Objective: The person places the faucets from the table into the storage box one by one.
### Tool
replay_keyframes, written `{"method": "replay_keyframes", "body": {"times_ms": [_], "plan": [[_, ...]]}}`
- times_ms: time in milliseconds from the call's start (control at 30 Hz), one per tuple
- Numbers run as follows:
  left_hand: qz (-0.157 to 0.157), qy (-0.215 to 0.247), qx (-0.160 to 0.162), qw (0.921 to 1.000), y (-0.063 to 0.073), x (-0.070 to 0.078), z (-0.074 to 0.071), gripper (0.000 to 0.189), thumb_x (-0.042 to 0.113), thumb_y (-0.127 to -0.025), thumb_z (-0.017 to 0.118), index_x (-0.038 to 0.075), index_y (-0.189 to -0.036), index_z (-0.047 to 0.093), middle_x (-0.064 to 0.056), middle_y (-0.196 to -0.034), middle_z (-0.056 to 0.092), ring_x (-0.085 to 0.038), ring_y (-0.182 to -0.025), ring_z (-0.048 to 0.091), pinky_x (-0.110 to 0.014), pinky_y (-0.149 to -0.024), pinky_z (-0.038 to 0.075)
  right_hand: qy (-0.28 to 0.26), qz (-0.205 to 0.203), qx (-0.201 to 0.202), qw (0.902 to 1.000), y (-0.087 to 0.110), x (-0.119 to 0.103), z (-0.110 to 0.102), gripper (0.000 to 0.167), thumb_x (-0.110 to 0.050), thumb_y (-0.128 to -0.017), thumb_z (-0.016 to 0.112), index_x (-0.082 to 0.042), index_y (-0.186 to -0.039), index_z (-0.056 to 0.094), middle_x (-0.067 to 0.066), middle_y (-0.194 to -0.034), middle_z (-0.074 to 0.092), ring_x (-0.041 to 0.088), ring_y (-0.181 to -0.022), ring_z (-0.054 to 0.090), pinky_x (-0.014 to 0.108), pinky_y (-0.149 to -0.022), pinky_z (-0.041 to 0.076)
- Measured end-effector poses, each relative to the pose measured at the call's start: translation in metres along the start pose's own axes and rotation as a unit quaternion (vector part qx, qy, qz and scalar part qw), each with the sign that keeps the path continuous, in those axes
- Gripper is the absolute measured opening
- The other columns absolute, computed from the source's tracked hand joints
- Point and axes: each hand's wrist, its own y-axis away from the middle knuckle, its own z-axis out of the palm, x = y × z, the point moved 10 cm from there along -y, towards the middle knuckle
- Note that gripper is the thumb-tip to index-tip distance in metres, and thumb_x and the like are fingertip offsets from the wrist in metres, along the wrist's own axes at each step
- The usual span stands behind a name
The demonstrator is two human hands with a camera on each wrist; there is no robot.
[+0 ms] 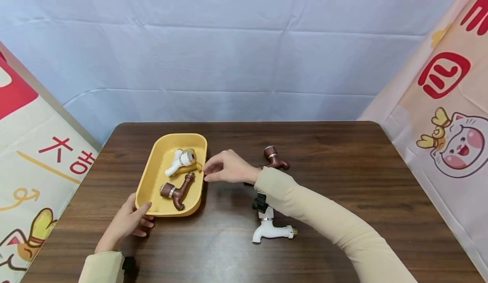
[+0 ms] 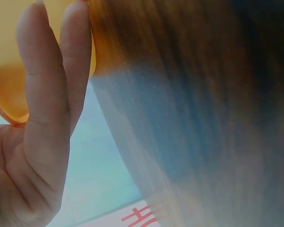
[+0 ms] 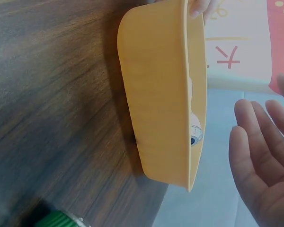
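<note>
A yellow tray (image 1: 155, 164) lies at the left of the table. Inside it are a white tap (image 1: 176, 163), a yellow tap (image 1: 195, 167) partly under the white one, and a brown tap (image 1: 178, 193). My left hand (image 1: 127, 221) holds the tray's near left corner, thumb over the rim and fingers outside below. My right hand (image 1: 230, 167) hovers by the tray's right rim, fingers loosely bent. In the right wrist view, that hand (image 3: 265, 161) is apart from the tray (image 3: 156, 94) and holds nothing.
Behind my right wrist lies another brown tap (image 1: 275, 158). A white tap (image 1: 272, 231) lies nearer, its handle partly hidden by the wrist camera (image 1: 260, 203). A green ridged thing (image 3: 59, 220) shows at the lower edge of the right wrist view. Cloth hangs behind the wooden table (image 1: 343, 156).
</note>
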Motion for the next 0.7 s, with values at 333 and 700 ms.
{"method": "replay_keyframes", "body": {"times_ms": [333, 700], "plan": [[0.002, -0.002, -0.002, 1.0, -0.001, 0.002, 0.001, 0.048, 0.023, -0.097, 0.043, 0.002, -0.133, 0.018, -0.015, -0.079, 0.058, -0.025, -0.066, 0.063, -0.041, -0.051, 0.052, -0.029, 0.004, -0.002, 0.9996, 0.015, 0.003, -0.005, 0.015, -0.012, -0.081, 0.069, -0.005, -0.093, 0.069, -0.001, -0.081, 0.067, 0.003, -0.072, 0.06, 0.02, -0.068, 0.049], [0.003, 0.001, 0.0, 1.0, 0.0, 0.001, 0.0, 0.049, 0.024, -0.098, 0.043, 0.002, -0.133, 0.017, -0.015, -0.079, 0.058, -0.025, -0.066, 0.063, -0.041, -0.05, 0.052, -0.052, -0.001, 0.007, 0.9986, 0.027, 0.008, -0.014, 0.017, -0.012, -0.079, 0.07, -0.005, -0.095, 0.068, 0.0, -0.081, 0.067, 0.005, -0.073, 0.061, 0.021, -0.069, 0.05]]}}
